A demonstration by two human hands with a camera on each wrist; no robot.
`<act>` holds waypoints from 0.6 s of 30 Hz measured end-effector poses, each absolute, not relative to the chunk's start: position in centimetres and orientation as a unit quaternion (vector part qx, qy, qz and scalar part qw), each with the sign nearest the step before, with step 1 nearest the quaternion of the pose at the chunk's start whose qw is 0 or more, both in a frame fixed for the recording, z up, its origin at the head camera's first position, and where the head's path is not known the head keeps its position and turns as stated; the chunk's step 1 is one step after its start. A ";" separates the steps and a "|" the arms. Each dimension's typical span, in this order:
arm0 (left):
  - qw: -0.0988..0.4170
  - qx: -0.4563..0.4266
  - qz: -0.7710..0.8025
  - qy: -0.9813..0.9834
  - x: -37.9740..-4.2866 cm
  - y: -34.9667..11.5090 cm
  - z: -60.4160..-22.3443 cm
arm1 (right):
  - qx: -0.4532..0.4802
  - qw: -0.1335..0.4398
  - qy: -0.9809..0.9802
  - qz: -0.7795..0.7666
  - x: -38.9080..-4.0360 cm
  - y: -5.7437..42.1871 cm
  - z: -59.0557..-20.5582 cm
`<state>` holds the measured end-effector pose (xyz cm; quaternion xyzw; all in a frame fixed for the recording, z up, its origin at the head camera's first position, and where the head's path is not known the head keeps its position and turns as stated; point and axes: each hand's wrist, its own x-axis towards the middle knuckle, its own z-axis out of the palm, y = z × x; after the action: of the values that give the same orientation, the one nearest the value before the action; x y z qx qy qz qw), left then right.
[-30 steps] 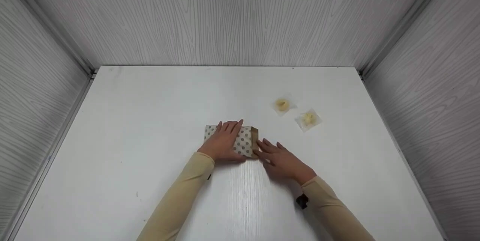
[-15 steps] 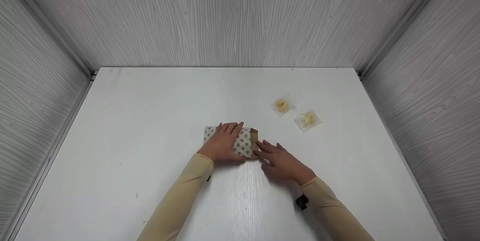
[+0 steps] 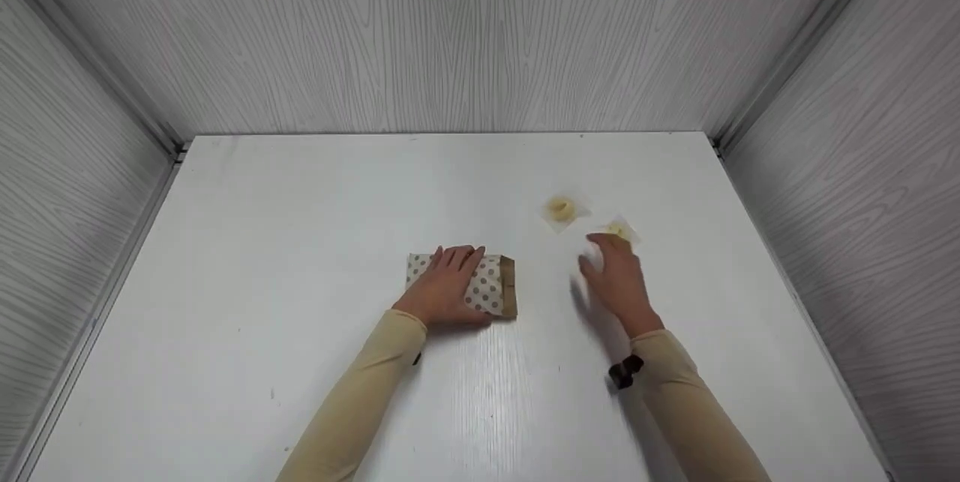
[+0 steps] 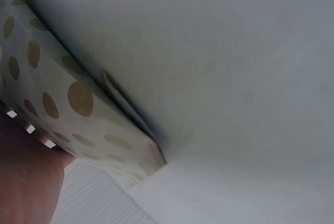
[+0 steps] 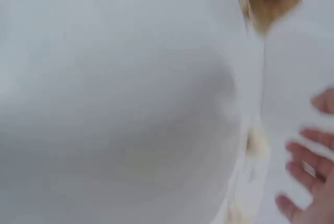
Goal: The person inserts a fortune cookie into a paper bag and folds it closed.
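A flat paper bag point(image 3: 486, 285) with grey-brown polka dots and a brown open end lies mid-table. My left hand point(image 3: 444, 290) holds it from above, fingers over the far edge and thumb along the near one. In the left wrist view the dotted bag point(image 4: 49, 88) runs across the corner beside the hand point(image 4: 26, 177). My right hand point(image 3: 619, 279) is over the table, fingers loosely bent and holding nothing, partly covering a yellow cookie point(image 3: 618, 229) in clear wrap. The right wrist view, blurred, shows this hand point(image 5: 315, 174) with fingers apart.
A second clear-wrapped yellow cookie point(image 3: 560, 209), folded like a fortune cookie, lies farther back and left of the first. The white table point(image 3: 300, 204) is bounded by grey wood-grain panels point(image 3: 450, 39) at the back and both sides.
My right hand has left the bag's brown end and moved right and away from me, toward the wrapped cookies. The left hand stays on the bag.
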<state>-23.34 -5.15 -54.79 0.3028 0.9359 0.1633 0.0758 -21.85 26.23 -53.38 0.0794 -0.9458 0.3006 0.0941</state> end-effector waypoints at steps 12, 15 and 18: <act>0.084 0.293 0.160 0.939 -23.5 -5.2 -55.2 | -0.049 -0.009 -0.964 0.262 -25.5 31.4 -54.7; 0.084 0.294 0.156 0.939 -23.5 -5.2 -55.2 | -0.053 -0.012 -0.965 0.258 -25.7 32.0 -55.3; 0.083 0.293 0.150 0.940 -23.5 -5.2 -55.0 | -0.043 -0.005 -0.969 0.242 -25.8 32.3 -55.7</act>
<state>-23.50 -5.17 -55.02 0.2931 0.9405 0.1504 0.0835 -25.82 32.28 -55.71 -0.0426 -0.9692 0.2424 -0.0048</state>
